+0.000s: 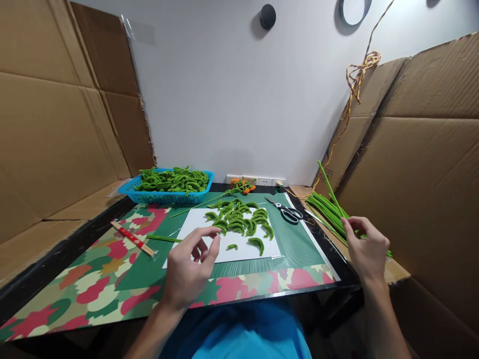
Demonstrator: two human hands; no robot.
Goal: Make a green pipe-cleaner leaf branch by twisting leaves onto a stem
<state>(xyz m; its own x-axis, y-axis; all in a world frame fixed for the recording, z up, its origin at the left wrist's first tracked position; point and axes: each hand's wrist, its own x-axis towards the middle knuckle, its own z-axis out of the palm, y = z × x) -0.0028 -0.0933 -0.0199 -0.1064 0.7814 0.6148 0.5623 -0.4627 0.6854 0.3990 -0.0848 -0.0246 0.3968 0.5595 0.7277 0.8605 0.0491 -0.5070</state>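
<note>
Right hand [368, 247]: thumb and index closed in a pinch on one green stem [328, 184], which sticks up and leans left above the grip. Bundle [329, 212] of like stems lies just behind and under that hand, along the right edge of the counter [67, 253].

Left hand [192, 262]: over the near left part of the white sheet [220, 256], fingers curled, small gap between thumb and index, nothing visible in the grip. Can't tell from this angle if the index tip touches the curl behind it.

Green curls [236, 223]: most clustered on the sheet's far half, two apart nearer the front edge, one of them much smaller. Sheet sits on a green mat [299, 242], camo-pattern cover [93, 281] showing left and front.

Around it: loose stem [162, 238] left of the left hand, wrapped chopsticks [132, 239] further left. Blue basket [168, 198] heaped with more green pieces [172, 179], back left. Orange flowers [245, 187] at the back, near the wall sockets [265, 181]. Scissors [290, 213] right of the sheet, blades pointing away to the left.
</note>
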